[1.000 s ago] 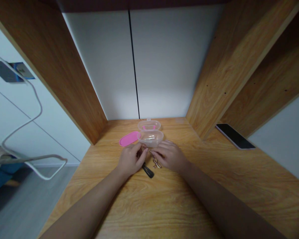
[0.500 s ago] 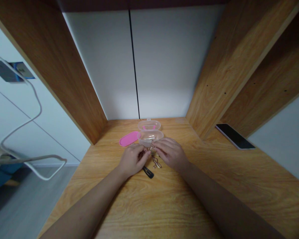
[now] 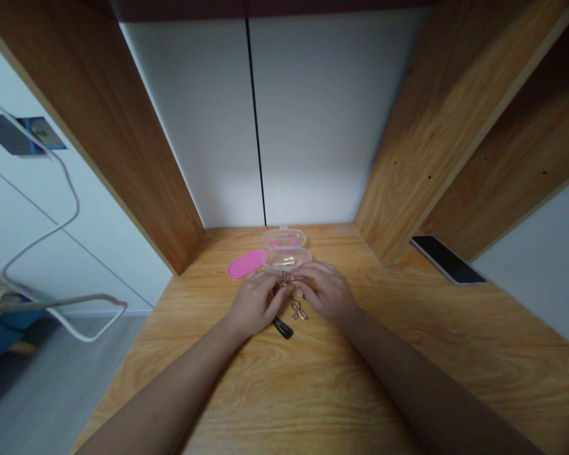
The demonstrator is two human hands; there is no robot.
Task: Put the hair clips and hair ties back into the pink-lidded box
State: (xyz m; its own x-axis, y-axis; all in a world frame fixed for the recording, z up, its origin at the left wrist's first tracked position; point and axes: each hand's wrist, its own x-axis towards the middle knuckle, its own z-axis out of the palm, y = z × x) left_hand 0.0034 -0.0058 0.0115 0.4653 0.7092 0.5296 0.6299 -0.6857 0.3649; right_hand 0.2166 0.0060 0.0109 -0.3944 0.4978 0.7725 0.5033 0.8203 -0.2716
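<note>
My left hand (image 3: pixel 253 304) and my right hand (image 3: pixel 325 292) meet over the middle of a wooden desk (image 3: pixel 313 379). Both pinch a small gold metal clip (image 3: pixel 287 279), held just above the desk between the fingertips. A second gold clip (image 3: pixel 298 310) lies on the wood under my right hand. A black hair clip (image 3: pixel 282 327) lies beside my left hand. Right behind the hands stands an open clear plastic case (image 3: pixel 285 251) with its hinged lid up. A pink oval insert (image 3: pixel 246 263) lies to its left.
A black phone (image 3: pixel 446 259) lies on the desk's right side below a wooden shelf unit (image 3: pixel 455 126). A wooden side panel (image 3: pixel 99 126) walls the left. A white cable (image 3: pixel 52 240) loops in the air beyond the desk's left edge.
The hands have drawn closer together and lifted the small gold clip up between the fingertips, near the case's front edge. The other clips and the case have stayed put.
</note>
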